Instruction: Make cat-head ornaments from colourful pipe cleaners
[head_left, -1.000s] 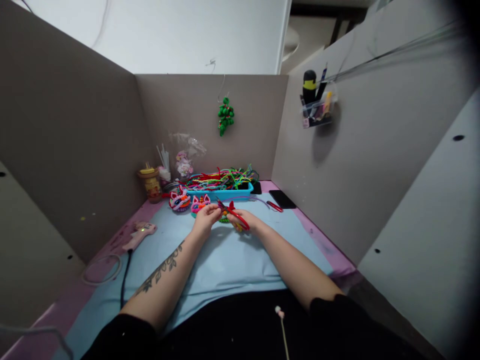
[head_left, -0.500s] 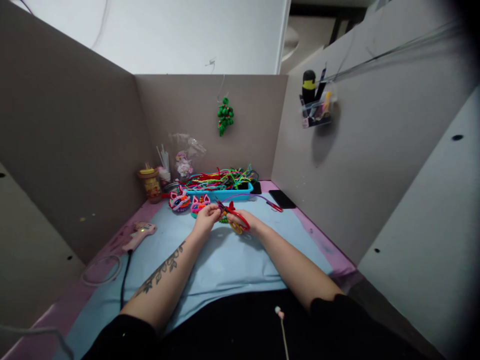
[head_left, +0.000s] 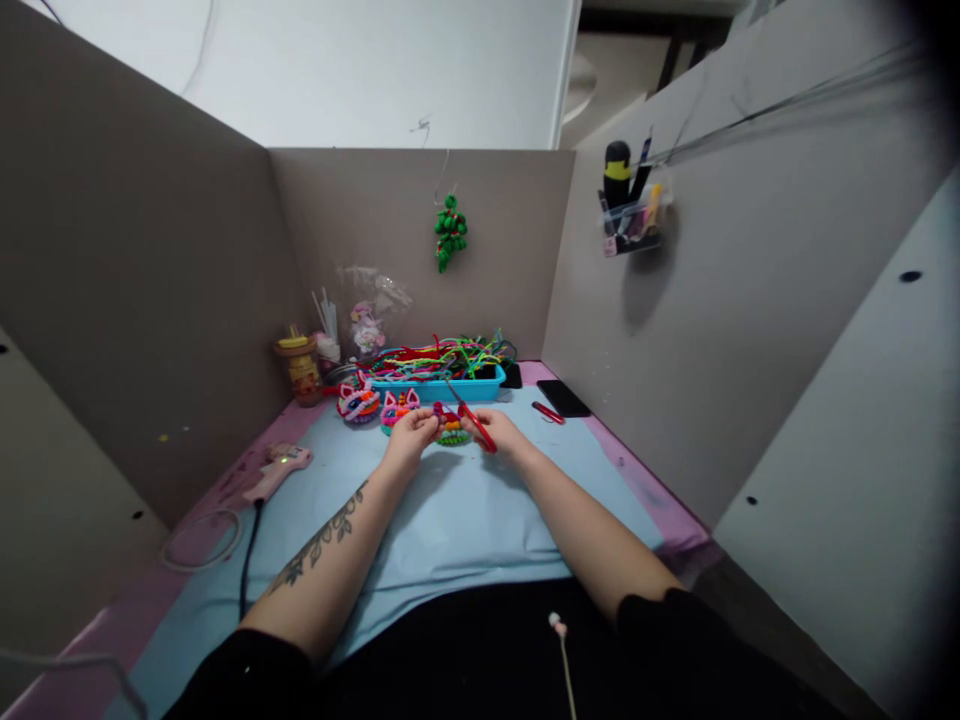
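Over the far part of the table, my left hand pinches the left edge of a fuzzy multicoloured pipe-cleaner piece, with red, orange, yellow and green bands. My right hand is closed around red-handled scissors, whose blades point up and left above the piece. Right fingertips also meet the piece's right side, though the exact grip is partly hidden. Beside my left hand sits a pipe-cleaner animal head with pink ears, and a similar head stands farther left.
A blue tray of pipe cleaners stands behind the hands. To the right lie a red-handled tool and a black phone. A pink glue gun with a cord rests at left. Grey partitions enclose the table.
The scissors have turned in my right hand, and their yellow handle no longer shows. A purple strand that stretched right from the piece is no longer visible there. My left hand has barely moved.
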